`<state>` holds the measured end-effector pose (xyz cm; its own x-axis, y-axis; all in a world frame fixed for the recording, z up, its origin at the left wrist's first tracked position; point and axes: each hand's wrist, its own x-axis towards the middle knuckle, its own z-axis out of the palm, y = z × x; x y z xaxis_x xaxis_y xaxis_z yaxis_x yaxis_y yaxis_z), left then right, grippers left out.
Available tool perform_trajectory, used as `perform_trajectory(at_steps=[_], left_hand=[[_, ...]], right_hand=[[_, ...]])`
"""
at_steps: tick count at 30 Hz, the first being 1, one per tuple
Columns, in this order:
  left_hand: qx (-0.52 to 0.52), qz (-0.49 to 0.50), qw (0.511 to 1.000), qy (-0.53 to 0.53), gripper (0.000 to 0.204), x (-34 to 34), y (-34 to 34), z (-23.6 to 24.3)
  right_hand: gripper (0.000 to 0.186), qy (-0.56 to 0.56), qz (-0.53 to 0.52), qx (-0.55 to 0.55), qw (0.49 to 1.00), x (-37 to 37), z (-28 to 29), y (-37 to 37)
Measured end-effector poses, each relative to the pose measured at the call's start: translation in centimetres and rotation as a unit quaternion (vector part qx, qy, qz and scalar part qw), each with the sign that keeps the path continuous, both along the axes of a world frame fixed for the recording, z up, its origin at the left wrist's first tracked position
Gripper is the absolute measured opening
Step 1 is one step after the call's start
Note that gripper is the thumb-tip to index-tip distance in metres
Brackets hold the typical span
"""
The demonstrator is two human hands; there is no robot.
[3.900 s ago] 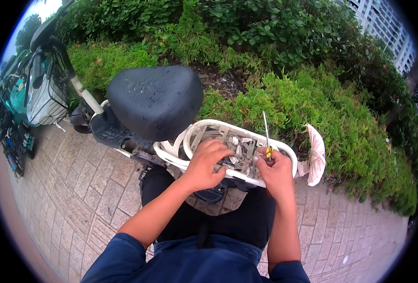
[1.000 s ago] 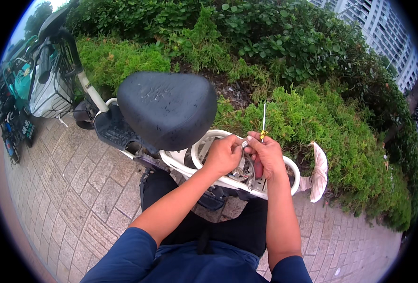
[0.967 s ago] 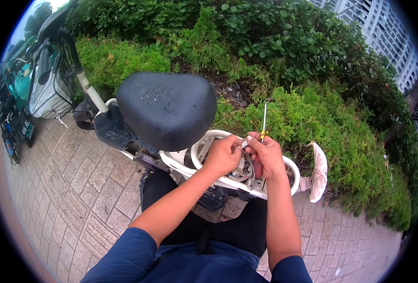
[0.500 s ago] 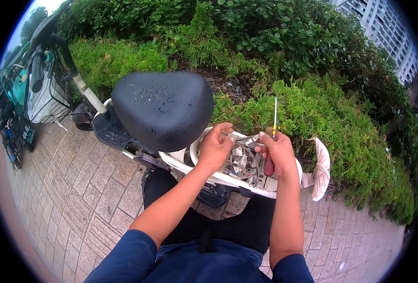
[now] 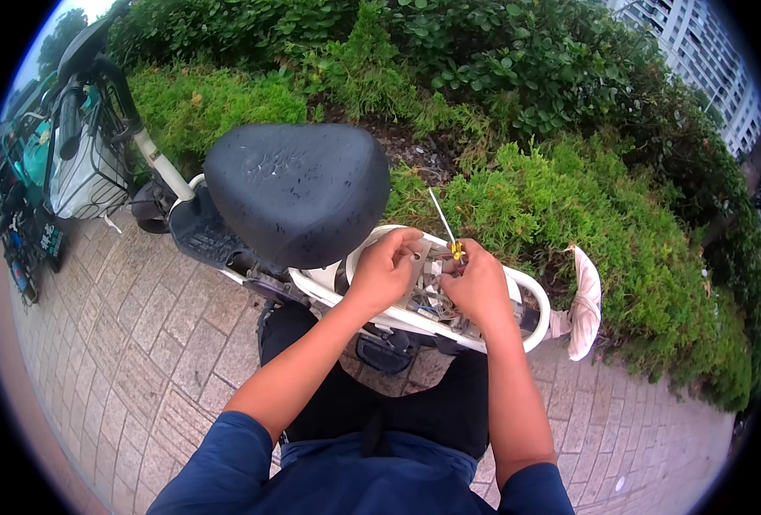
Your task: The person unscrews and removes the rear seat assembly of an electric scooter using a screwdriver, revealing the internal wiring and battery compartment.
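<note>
My right hand point(image 5: 482, 290) is closed around a screwdriver point(image 5: 443, 215). Its thin metal shaft points up and away, with a yellow part by my fingers; the handle is hidden in my grip. Below the fingers, a tangle of wires and white connectors point(image 5: 428, 302) fills the open compartment of a scooter, inside its white frame point(image 5: 536, 300). At the compartment's left end is my left hand point(image 5: 382, 276), its fingers bent and thumb close to them, beside a greyish flat surface. Whatever it pinches there is too small to make out.
The scooter's wet black seat point(image 5: 299, 196) stands tilted up left of my hands. Behind lie green shrubs point(image 5: 561, 206). A pink-white cloth point(image 5: 583, 313) is tied at the rear end. A basket point(image 5: 89, 176) and other parked vehicles point(image 5: 24, 215) are at the far left, over brick paving point(image 5: 157, 369).
My right hand has moved left and closer to my left hand, and the screwdriver's shaft now leans left. My left hand has shifted slightly, its fingers lower at the compartment.
</note>
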<state>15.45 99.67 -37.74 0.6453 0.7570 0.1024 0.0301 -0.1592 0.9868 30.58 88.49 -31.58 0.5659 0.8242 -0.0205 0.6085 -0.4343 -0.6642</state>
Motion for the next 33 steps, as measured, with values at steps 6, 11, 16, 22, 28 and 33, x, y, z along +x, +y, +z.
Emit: perform_trajectory(at_steps=[6,11,16,22,28,33], left_hand=[[0.058,0.024,0.998,0.012,0.042,-1.2,0.3,-0.5],[0.046,0.081,0.996,0.014,0.044,-1.9,0.5,-1.1],[0.053,0.101,0.993,0.003,0.047,-2.7,0.6,-2.0],[0.065,0.091,0.994,-0.001,0.046,-2.5,1.6,-2.6],[0.139,0.094,0.985,0.05,0.05,-4.1,2.3,-2.5],[0.233,0.092,0.964,0.088,0.054,-5.0,2.4,-2.6]], right_hand=[[0.04,0.048,0.029,-0.051,0.997,0.4,0.8,1.5],[0.035,-0.022,0.011,-0.036,0.999,1.6,0.4,2.2],[0.041,-0.088,-0.003,-0.029,0.996,1.1,-0.1,2.0],[0.036,-0.131,0.074,-0.075,0.986,0.8,0.9,1.2],[0.033,-0.029,0.075,-0.104,0.991,0.6,2.2,0.7],[0.031,-0.109,0.068,-0.036,0.991,1.0,-0.3,0.3]])
